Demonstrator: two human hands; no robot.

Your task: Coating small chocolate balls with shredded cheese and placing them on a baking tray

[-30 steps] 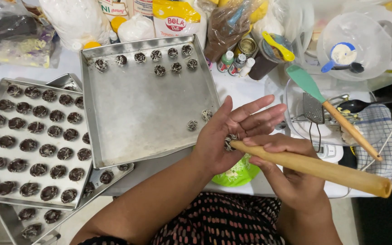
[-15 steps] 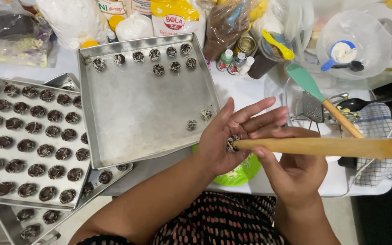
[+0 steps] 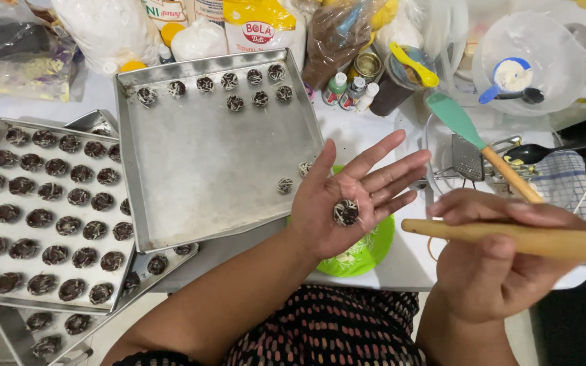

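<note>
Chocolate ball [image 3: 346, 212] on open left hand [image 3: 354, 196] palm, right hand [image 3: 493, 254] gripping wooden stick [image 3: 510, 237]

Ball [image 3: 346, 212] in your palm: dark brown, white-flecked
Stick [image 3: 517, 238] you grip: tan wood
Plate [image 3: 374, 252]: bright green
Tray [image 3: 218, 176]: grey metal
Spatula [image 3: 453, 116]: teal

The big square metal tray [image 3: 211, 169] looks dull grey and scratched. Beside it, the small round dark ball with white flecks [image 3: 346, 212] looks bumpy. The long pale wooden stick [image 3: 517, 238] looks smooth and matt. The round green plastic lid [image 3: 367, 254] shines.
</note>
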